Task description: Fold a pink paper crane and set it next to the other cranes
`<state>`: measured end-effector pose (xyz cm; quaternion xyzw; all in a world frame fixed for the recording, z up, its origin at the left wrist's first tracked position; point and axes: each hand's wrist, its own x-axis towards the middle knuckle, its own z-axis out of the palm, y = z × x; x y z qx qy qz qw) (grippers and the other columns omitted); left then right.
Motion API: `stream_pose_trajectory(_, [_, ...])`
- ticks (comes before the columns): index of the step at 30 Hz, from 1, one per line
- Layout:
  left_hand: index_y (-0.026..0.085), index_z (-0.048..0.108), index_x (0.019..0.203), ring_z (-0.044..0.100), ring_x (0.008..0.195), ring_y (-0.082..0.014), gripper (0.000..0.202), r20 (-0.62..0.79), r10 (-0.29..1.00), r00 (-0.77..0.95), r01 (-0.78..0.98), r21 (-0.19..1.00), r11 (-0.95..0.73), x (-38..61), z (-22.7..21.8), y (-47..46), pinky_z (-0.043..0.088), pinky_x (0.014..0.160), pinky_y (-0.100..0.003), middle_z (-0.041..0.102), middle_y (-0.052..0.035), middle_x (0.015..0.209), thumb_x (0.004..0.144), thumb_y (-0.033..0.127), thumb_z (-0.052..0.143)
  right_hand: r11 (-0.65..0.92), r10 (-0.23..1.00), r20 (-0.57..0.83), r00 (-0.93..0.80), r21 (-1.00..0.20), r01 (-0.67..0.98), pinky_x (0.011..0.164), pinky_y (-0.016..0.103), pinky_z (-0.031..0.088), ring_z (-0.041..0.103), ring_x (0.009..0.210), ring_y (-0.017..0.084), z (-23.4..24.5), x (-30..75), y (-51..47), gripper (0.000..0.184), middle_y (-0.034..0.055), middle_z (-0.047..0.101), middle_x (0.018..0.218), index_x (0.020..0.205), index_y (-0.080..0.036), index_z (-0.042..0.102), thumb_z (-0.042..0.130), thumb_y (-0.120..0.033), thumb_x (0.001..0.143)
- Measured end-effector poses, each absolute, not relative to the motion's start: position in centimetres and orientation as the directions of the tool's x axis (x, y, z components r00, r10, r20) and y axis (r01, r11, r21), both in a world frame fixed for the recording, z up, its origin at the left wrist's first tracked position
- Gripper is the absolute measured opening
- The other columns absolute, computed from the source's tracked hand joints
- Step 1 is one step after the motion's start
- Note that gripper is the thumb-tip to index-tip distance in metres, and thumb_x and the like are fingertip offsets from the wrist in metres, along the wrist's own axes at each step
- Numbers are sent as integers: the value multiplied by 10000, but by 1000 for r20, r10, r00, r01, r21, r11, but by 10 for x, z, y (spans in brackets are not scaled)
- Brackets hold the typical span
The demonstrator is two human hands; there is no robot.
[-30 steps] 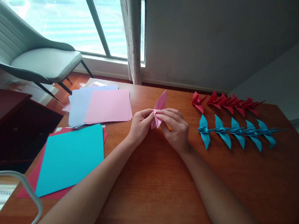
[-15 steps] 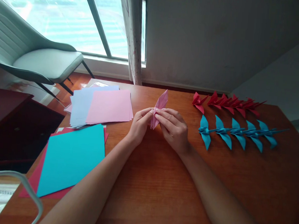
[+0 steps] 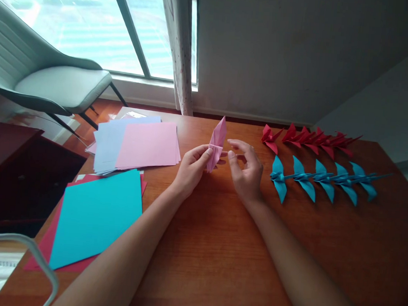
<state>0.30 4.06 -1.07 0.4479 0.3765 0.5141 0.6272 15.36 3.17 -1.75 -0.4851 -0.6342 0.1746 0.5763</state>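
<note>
Over the middle of the table, my left hand (image 3: 193,167) pinches a folded piece of pink origami paper (image 3: 217,137) near its lower part, thumb in front and fingers behind. The pink paper stands tilted, with a long pointed flap rising up and a crosswise fold at the thumb. Just to its right, my right hand (image 3: 247,170) is apart from the paper, thumb and fingers spread with nothing between them. Several red origami cranes (image 3: 270,138) sit in a row at the back right. In front of them runs a row of blue origami cranes (image 3: 278,178).
Pink sheets (image 3: 148,144) and pale blue sheets (image 3: 108,146) are stacked at the table's back left. Nearer lie a turquoise sheet (image 3: 98,215) and red sheets (image 3: 39,255). A chair (image 3: 62,85) stands by the window beyond the wooden table (image 3: 200,255).
My right hand has let go of the pink paper and drawn back slightly to the right, its fingers opening. The pink paper has turned to show its broad face, still in my left hand.
</note>
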Motion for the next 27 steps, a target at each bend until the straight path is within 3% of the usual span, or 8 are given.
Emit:
stream_pose_trajectory(4, [156,754,1028,712,788,-178,386,11,981,192,-296,954,47,4,-11,40,556,768,-283,775,-80,936,880,509,704,333,926,363,105,-915,229,778,311,578,696,981,203,-25,154,39,254,65,728,1055,1020,-223,706,612,-447,946])
stream_pose_trajectory(9, [152,755,1016,684,798,-165,370,29,978,208,-280,959,31,4,-12,41,545,773,-269,763,-63,907,883,494,708,272,957,273,102,-962,20,752,319,606,695,943,203,-29,152,43,271,52,714,1016,982,-215,722,702,-461,871])
stream_pose_trajectory(21, [150,747,1021,704,854,-197,362,15,974,228,-286,957,52,5,-14,41,554,827,-306,763,-84,952,890,484,697,285,943,295,152,-955,83,819,317,566,685,1012,203,-29,155,46,174,55,741,1028,901,-218,753,738,-379,836])
stream_pose_trajectory(27, [153,744,971,676,790,-179,357,66,973,219,-234,972,-13,6,-12,41,535,782,-289,752,-70,892,890,497,693,143,981,128,148,-985,-95,727,300,562,667,785,161,-25,152,46,264,13,720,848,868,-205,719,743,-462,812])
